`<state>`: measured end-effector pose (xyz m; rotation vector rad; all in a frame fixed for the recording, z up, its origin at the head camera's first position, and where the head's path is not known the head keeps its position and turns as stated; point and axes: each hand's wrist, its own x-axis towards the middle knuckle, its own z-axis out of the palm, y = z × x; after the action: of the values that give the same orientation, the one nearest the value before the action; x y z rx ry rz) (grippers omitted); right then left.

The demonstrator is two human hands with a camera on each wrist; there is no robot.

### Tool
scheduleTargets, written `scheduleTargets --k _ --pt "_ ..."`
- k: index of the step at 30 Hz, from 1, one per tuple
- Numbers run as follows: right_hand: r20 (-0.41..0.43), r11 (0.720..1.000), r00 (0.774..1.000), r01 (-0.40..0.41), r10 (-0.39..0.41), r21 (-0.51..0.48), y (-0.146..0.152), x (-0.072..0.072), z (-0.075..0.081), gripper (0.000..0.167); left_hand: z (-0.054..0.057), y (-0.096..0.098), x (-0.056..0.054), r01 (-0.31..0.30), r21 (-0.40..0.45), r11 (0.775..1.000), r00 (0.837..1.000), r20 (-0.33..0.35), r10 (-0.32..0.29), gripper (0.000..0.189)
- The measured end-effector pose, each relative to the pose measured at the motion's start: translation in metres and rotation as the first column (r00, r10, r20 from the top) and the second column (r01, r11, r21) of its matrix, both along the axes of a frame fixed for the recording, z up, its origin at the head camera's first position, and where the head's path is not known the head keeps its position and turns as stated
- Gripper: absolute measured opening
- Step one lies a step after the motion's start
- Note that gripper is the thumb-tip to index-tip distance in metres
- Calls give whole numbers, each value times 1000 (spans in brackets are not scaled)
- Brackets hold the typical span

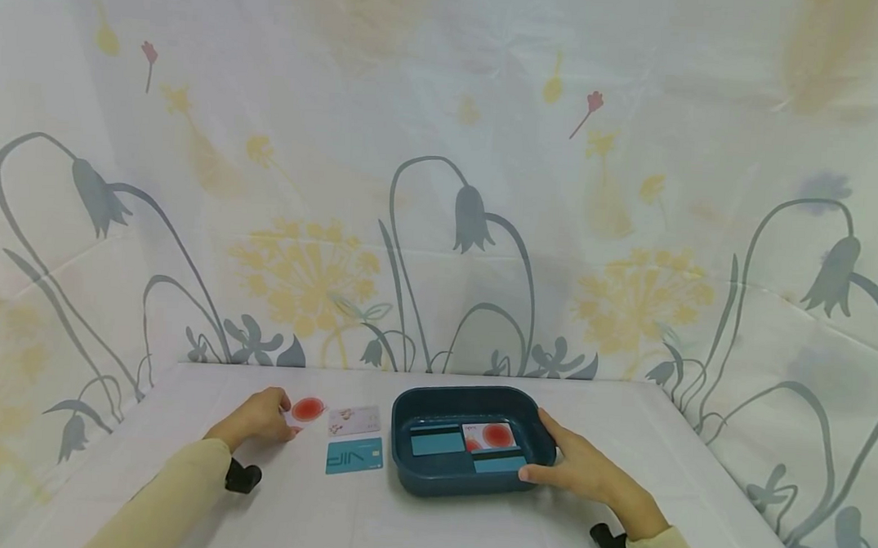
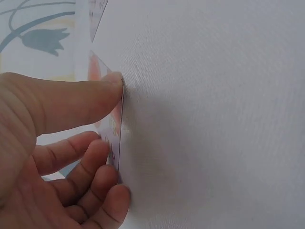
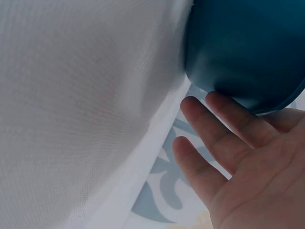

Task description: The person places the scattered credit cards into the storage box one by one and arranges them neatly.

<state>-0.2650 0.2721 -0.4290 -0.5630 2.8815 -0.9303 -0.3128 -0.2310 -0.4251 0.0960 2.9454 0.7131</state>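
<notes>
My left hand (image 1: 259, 416) is at the left of the table, on a white card with a red circle (image 1: 307, 409). In the left wrist view the thumb lies on one edge of this card (image 2: 114, 125), and the curled fingers sit at its other end. My right hand (image 1: 585, 468) holds the right end of a dark teal plastic box (image 1: 440, 485), thumb at the front corner and fingers along the far side. In the right wrist view its fingertips (image 3: 190, 105) are against the outer wall. Inside lie two blue striped cards (image 1: 435, 444) and a red-circle card (image 1: 496, 435).
Between the left hand and the box lie a pale flowered card (image 1: 355, 421) and, nearer, a blue VIP card (image 1: 354, 456). White cloth (image 1: 464, 533) covers the table. A flower-printed curtain (image 1: 437, 307) hangs behind the table's far edge.
</notes>
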Motion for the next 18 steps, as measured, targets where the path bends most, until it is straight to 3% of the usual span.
scheduleTargets --k 10,18 --pt "10 1000 1000 -6 6 -11 0 -1 -1 105 -1 -1 -3 -8 -44 999 1000 8 9 39" --pt "10 1000 1000 -7 7 -17 0 0 -1 104 1 -1 -3 -8 -3 1000 1000 25 8 45"
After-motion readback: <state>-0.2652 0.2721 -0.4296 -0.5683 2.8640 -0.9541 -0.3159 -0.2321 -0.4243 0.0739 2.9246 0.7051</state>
